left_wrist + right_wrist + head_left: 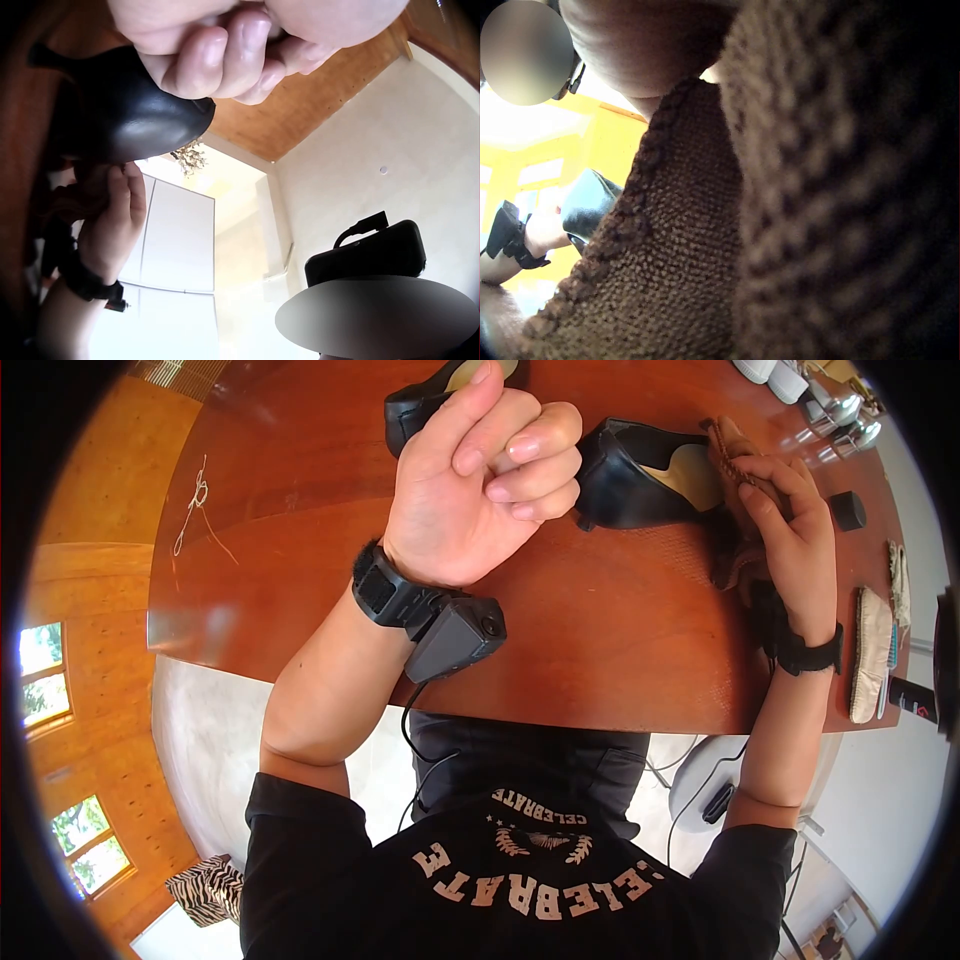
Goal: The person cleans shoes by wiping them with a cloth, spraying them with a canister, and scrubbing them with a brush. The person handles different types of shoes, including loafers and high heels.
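Note:
My left hand is raised palm up in the head view, its fingers curled and nothing visible in them. To its right is a black low-heeled shoe, heel end toward that hand, pale insole showing. My right hand grips a brown knitted cloth against the shoe's far end; the cloth hides that end. Fingers cover part of another black shoe behind my left hand. In the left wrist view the shoe lies between both hands. Cloth fills much of the right wrist view.
Tangled pale string lies on the wooden table at the left. A small black block, a beige pad and a dark tube are at the right. White shoes and shiny metal items stand at the back right.

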{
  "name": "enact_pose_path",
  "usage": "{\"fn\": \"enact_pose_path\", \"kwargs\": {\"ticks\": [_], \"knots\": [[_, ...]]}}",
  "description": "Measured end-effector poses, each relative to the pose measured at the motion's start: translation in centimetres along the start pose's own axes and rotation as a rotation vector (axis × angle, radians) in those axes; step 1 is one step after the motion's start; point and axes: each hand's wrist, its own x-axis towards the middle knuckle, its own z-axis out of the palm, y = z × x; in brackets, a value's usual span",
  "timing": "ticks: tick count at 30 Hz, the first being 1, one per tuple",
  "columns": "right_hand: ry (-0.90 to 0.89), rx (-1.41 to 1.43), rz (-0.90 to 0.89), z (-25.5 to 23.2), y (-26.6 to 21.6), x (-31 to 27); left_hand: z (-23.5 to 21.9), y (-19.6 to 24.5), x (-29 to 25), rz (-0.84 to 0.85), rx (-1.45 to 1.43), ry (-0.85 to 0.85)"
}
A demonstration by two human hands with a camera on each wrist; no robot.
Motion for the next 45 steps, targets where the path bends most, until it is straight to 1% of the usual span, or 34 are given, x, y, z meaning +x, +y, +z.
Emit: {"fn": "enact_pose_path", "kwargs": {"ticks": [8, 19, 22, 25, 28, 31, 35, 38, 40, 41, 42, 43, 44, 45], "knots": [[-0.002, 0.019, 0.007, 0.1, 0.0, 0.0, -0.2, 0.1, -0.1, -0.014, 0.002, -0.017], [-0.003, 0.044, 0.025, 0.2, 0.3, -0.1, 0.1, 0.0, -0.1, -0.003, 0.065, 0.037], [-0.002, 0.003, -0.007, 0.1, 0.3, -0.1, 0.2, 0.0, -0.2, -0.006, 0.064, 0.051], [0.001, 0.016, 0.007, 0.2, 0.3, -0.1, 0.2, -0.1, -0.2, -0.006, 0.064, 0.058], [-0.047, 0.024, 0.08, -0.1, 0.2, -0.1, 0.2, -0.1, -0.2, -0.007, 0.068, 0.061], [-0.043, -0.008, 0.085, -0.1, 0.0, -0.1, 0.3, -0.1, -0.2, -0.008, 0.075, 0.062], [0.008, 0.014, 0.026, 0.3, 0.2, -0.1, 0.0, -0.1, -0.2, -0.021, 0.07, 0.032], [0.017, 0.0, 0.006, 0.0, 0.1, -0.1, 0.4, -0.2, -0.3, 0.004, 0.053, 0.114], [0.042, 0.013, 0.006, -0.6, 0.3, 0.0, 0.3, -0.1, -0.1, 0.028, 0.061, 0.092], [0.074, 0.07, 0.008, -0.9, 0.6, 0.2, 0.5, -0.3, -0.1, 0.06, 0.109, 0.112], [0.108, 0.12, 0.01, -1.2, 1.1, 0.5, 0.3, -0.2, 0.1, 0.05, 0.18, 0.102], [0.145, 0.165, 0.009, -1.7, 1.2, 0.5, 0.6, -0.3, 0.3, 0.079, 0.213, 0.134], [0.181, 0.279, 0.105, -2.1, 0.3, 0.5, 1.0, -0.5, 0.2, 0.108, 0.245, 0.164], [0.242, 0.356, 0.113, -2.4, 0.2, 0.6, 1.1, -0.5, 0.1, 0.128, 0.292, 0.195]]}}
